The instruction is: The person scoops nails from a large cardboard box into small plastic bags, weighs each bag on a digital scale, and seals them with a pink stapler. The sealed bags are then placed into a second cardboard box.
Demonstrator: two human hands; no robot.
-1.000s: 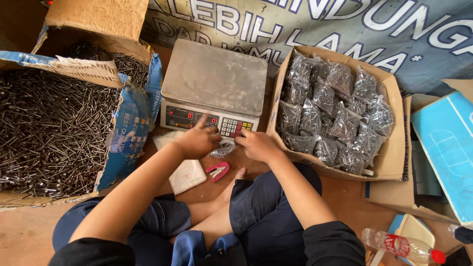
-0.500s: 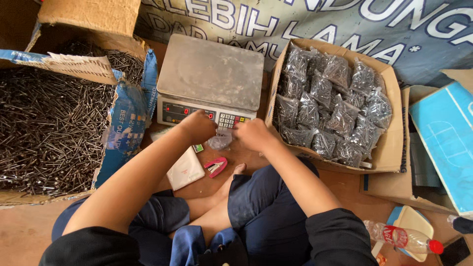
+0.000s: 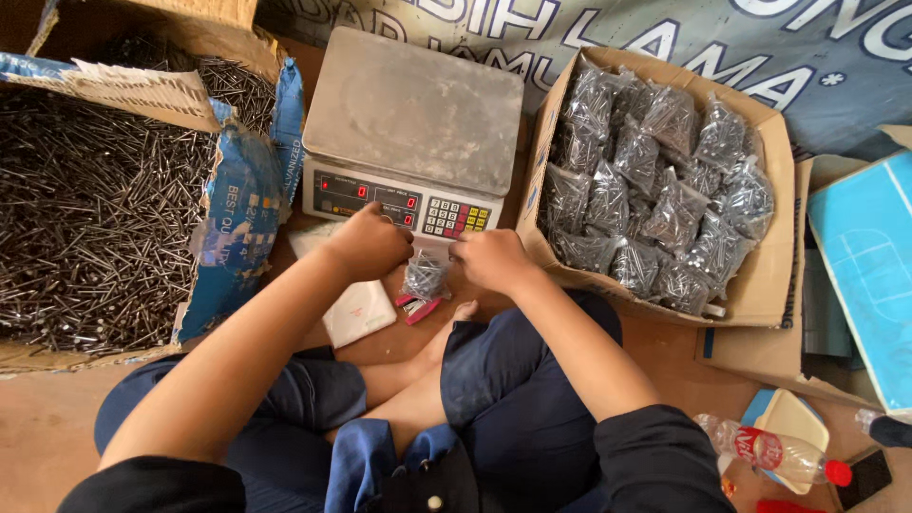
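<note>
Between the knees, just near of the scale: both hands on one small bag of nails.

From the head view I see my left hand (image 3: 372, 245) and right hand (image 3: 491, 258) each with its grip pinched on the top of the clear bag of nails (image 3: 425, 275), which hangs just above a red stapler (image 3: 414, 306) on the floor. I judge the neck could slip from either pinch, since the load is heavy and the plastic slick; points may pierce the film. A spill would scatter toward the scale (image 3: 410, 133), far of it, or the box of filled bags (image 3: 665, 180), right.
</note>
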